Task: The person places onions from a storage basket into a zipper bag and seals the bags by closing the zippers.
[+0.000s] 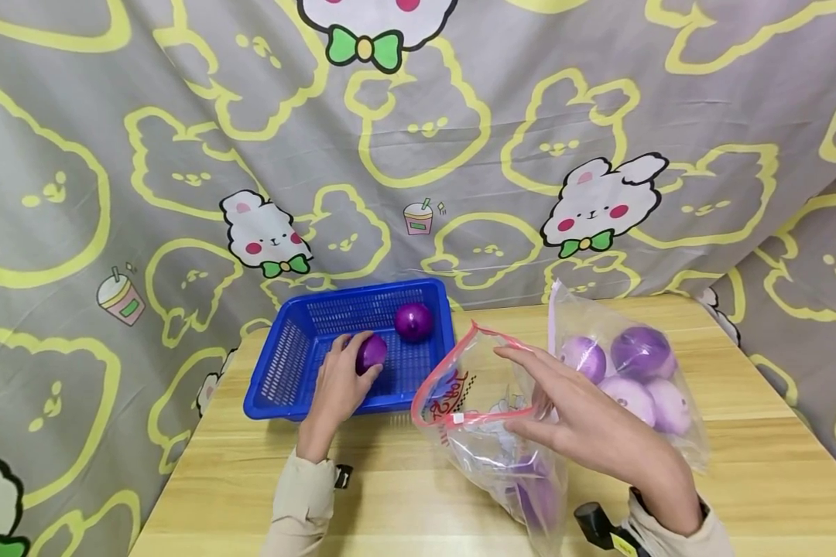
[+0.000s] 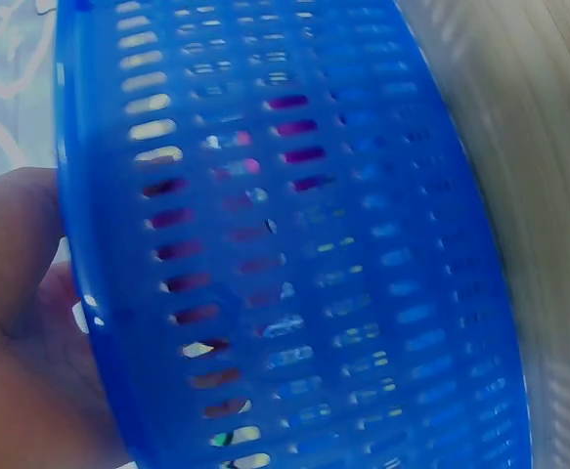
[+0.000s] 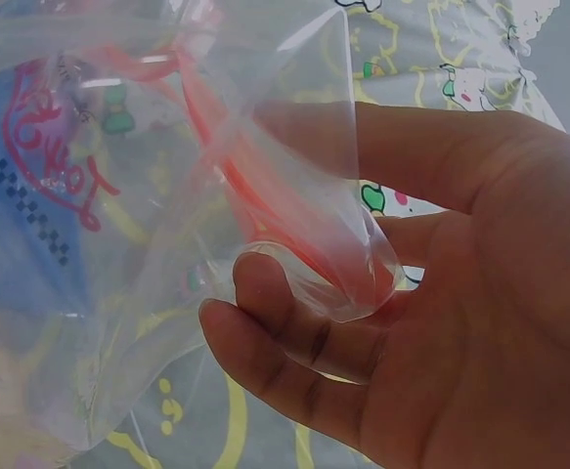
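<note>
Inside the blue plastic basket [image 1: 265, 394], my left hand [image 1: 341, 383] grips a round purple onion [image 1: 372, 353], fingers over its far side and thumb at its near side. A second purple onion [image 1: 414, 322] sits in the basket's far right corner. From the left wrist view, the basket's slotted wall [image 2: 294, 293] hides most of that hand. My right hand [image 1: 585, 418] holds the red-edged rim of a clear zip bag [image 1: 474, 449], whose mouth gapes toward the basket. In the right wrist view the bag's corner [image 3: 353, 283] lies between thumb and fingers. Something purple [image 1: 535, 491] lies low in this bag.
Another clear zip bag [image 1: 690, 433], holding several purple and pale round vegetables, lies behind my right hand. Everything stands on a wood-grain table [image 1: 390, 503]. A grey cartoon-print curtain [image 1: 460, 155] hangs right behind the table's far edge.
</note>
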Demonstrator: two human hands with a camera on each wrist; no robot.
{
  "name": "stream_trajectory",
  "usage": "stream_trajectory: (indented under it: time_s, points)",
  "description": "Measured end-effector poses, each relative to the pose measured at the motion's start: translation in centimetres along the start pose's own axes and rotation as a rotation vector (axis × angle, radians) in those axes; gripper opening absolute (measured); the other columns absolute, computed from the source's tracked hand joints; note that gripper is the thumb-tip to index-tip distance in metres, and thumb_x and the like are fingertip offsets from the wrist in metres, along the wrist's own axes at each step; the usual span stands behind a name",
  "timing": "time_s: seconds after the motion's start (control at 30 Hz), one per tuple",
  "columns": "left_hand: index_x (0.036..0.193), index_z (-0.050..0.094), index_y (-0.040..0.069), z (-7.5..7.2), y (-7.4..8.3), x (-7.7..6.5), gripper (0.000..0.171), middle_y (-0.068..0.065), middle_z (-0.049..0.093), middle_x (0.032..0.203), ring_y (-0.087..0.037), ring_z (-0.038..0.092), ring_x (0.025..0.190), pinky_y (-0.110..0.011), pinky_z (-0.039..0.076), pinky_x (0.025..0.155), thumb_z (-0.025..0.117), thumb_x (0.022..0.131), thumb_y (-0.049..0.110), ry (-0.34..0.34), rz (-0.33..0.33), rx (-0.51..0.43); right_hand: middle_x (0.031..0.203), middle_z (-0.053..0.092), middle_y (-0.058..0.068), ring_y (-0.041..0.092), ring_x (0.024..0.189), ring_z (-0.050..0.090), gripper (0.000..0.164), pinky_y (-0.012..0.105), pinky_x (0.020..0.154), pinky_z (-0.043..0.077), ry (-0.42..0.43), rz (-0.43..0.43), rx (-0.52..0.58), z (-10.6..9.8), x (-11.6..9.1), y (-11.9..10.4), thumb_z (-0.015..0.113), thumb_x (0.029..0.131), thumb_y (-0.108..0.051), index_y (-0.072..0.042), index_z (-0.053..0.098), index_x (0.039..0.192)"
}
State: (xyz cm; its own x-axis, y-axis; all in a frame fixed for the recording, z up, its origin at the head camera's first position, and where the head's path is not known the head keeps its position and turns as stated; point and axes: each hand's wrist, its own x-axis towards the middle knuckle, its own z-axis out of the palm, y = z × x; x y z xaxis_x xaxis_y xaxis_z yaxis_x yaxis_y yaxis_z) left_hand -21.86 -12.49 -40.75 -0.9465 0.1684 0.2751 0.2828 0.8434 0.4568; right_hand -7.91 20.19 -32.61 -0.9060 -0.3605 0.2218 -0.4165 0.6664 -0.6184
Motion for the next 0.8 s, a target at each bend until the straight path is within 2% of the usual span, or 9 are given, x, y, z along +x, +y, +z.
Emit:
stream_trajectory:
  time_s: [0.23,0.43,0.53,0.57,0.6,0.67,0.8]
  points:
    - [0.14,0.057,0.019,0.1,1.0,-1.3,0.058,-0.023,0.047,0.139,-0.046,0.055,0.112,-0.062,0.046,0.087,0.079,0.086,0.022,0.071,0.016,-0.006,0.156,0.039,0.006,0.027,0.133,0.046,0.075,0.055,0.106,0.04,-0.002,0.0,-0.007,0.1,0.1,0.1,0.074,0.09,-0.035,-0.021,0.037,0.153]
    - [0.137,0.059,0.017,0.3,0.7,-2.2,0.058,-0.024,0.048,0.137,-0.045,0.056,0.109,-0.061,0.047,0.083,0.082,0.084,0.02,0.128,0.026,0.008,0.155,0.04,0.006,0.028,0.137,0.044,0.075,0.055,0.106,0.04,-0.005,0.004,-0.02,0.2,0.3,-0.1,0.073,0.09,-0.038,-0.023,0.036,0.153]
    - [0.137,0.059,0.018,0.2,0.7,-2.3,0.059,-0.023,0.048,0.138,-0.045,0.055,0.11,-0.06,0.048,0.083,0.082,0.083,0.022,0.144,0.047,0.0,0.143,0.05,0.003,0.015,0.112,0.059,0.075,0.044,0.095,0.051,-0.001,0.004,-0.034,0.1,0.4,-0.2,0.074,0.09,-0.038,-0.025,0.036,0.153]
    - [0.138,0.059,0.019,0.1,0.8,-2.3,0.059,-0.023,0.048,0.138,-0.044,0.055,0.111,-0.06,0.048,0.084,0.082,0.084,0.022,0.146,0.053,-0.002,0.139,0.052,0.001,0.01,0.102,0.06,0.076,0.041,0.091,0.052,0.001,0.003,-0.04,0.1,0.4,-0.2,0.075,0.089,-0.037,-0.025,0.036,0.153]
    - [0.138,0.059,0.019,0.0,0.9,-2.3,0.059,-0.022,0.048,0.137,-0.044,0.055,0.111,-0.06,0.048,0.084,0.082,0.084,0.023,0.148,0.059,-0.005,0.139,0.052,0.001,0.009,0.101,0.059,0.076,0.041,0.09,0.052,0.002,0.002,-0.044,0.1,0.4,-0.2,0.075,0.089,-0.037,-0.025,0.036,0.153]
    - [0.139,0.058,0.019,-0.3,1.3,-2.3,0.059,-0.021,0.048,0.137,-0.043,0.056,0.111,-0.06,0.048,0.085,0.081,0.084,0.024,0.148,0.068,-0.01,0.139,0.052,0.0,0.01,0.102,0.059,0.076,0.041,0.091,0.051,0.0,0.003,-0.044,0.2,0.5,-0.2,0.075,0.089,-0.036,-0.025,0.036,0.153]
    - [0.14,0.056,0.022,-1.2,2.1,-2.7,0.059,-0.018,0.049,0.137,-0.042,0.058,0.109,-0.059,0.048,0.086,0.08,0.086,0.025,0.135,0.064,-0.035,0.153,0.042,0.004,0.02,0.123,0.051,0.075,0.052,0.103,0.044,-0.005,0.003,-0.043,0.4,0.7,-0.1,0.075,0.089,-0.036,-0.025,0.036,0.153]
